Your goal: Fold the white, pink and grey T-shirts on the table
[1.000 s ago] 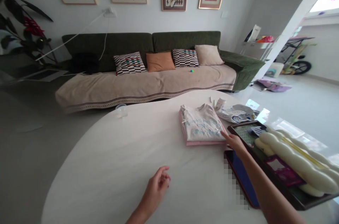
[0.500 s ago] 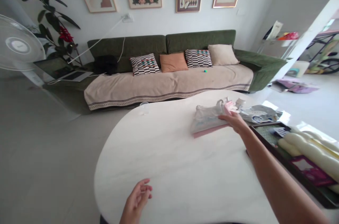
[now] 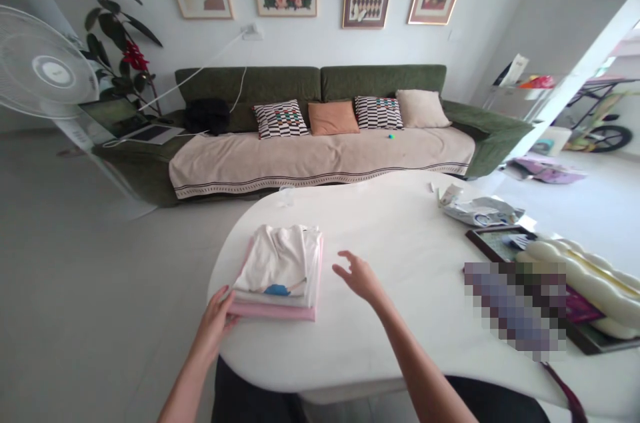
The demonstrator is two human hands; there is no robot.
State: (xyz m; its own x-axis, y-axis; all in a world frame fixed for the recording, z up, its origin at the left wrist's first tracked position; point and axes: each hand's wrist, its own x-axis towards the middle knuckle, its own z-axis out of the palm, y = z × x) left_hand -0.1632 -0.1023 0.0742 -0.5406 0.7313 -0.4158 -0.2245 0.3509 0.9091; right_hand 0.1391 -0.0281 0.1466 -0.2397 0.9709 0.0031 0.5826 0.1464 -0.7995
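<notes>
A neat stack of folded clothes (image 3: 280, 260) lies on the left part of the white table (image 3: 390, 323). On top is a white T-shirt with a blue print, above more white fabric and a pink folded piece at the bottom. My left hand (image 3: 220, 313) rests against the stack's front left corner, fingers extended and touching its edge. To the right of the stack, apart from it, my right hand (image 3: 361, 274) hovers above the tabletop, fingers spread and nothing in them.
A silvery plastic package (image 3: 483, 211) lies at the table's right side, near a dark-edged tray (image 3: 493, 246) bearing a puffy cream item (image 3: 575, 270). A pixelated patch hides something beside it. A clear cup (image 3: 287, 196) stands at the far left edge. Beyond is a green sofa (image 3: 270, 86).
The folded clothes have moved from the table's far right to its left side. My right hand has let go of them and drawn back; my left hand has moved to the stack's corner.
</notes>
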